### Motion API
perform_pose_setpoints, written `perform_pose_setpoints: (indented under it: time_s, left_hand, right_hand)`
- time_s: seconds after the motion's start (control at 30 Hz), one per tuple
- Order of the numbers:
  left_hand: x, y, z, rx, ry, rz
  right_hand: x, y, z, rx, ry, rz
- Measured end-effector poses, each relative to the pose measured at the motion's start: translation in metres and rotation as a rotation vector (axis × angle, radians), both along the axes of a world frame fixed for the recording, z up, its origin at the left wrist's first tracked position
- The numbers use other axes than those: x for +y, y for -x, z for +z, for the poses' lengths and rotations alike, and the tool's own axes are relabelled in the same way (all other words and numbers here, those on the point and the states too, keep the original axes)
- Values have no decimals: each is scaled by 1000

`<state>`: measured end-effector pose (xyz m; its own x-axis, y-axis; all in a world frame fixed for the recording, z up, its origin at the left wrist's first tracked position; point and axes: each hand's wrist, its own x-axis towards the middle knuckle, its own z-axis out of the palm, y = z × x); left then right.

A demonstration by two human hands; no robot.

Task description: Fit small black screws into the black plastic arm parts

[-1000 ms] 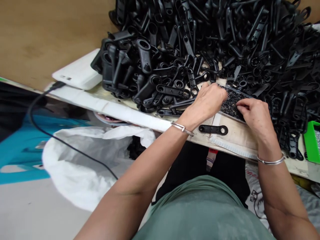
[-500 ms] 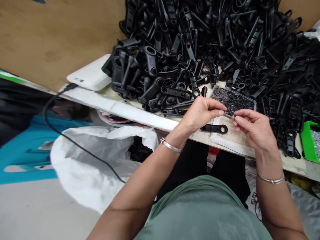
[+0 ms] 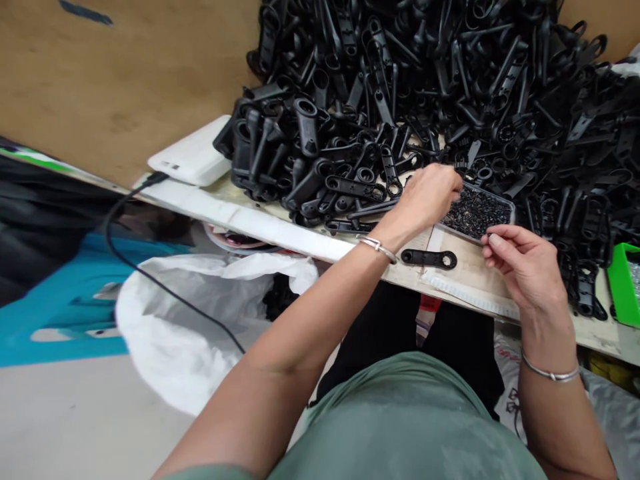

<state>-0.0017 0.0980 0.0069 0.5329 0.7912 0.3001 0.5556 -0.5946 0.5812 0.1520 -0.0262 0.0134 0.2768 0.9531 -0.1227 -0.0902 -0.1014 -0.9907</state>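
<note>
On desk [image 3: 587, 328]: pinching right hand [image 3: 525, 260] narrow, four o'clock of tray [image 3: 513, 212]; can't read left hand [image 3: 431, 195], ten o'clock; could spill if nudged!

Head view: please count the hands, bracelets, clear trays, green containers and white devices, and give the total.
Hands: 2 (left hand, right hand)
Bracelets: 2 (left bracelet, right bracelet)
Clear tray: 1
Green container: 1
White device: 1
Total: 7

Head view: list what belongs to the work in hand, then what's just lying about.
Likely in use:
tray, left hand and right hand at it
small black pieces
single black part in front
heaped black parts

Probably just lying about:
white box
black cable
blue item
</note>
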Motion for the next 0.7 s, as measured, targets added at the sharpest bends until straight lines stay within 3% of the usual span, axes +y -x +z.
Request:
perform_pose_setpoints:
  time_s: [0.1,0.17,0.5,0.7]
  left_hand:
    - [8,1,-4,340,-126,56]
    - [8,0,-4,412,-144,46]
    - [5,16,12,326,40,28]
    - [0,25,7,223,73,43]
  right_hand:
    - [-1,-4,-4,6,-5,4]
    - [-1,-5,-6,-7,-9,15]
    - [-1,-5,-7,7,-29,29]
    - [1,1,-9,49,-34,44]
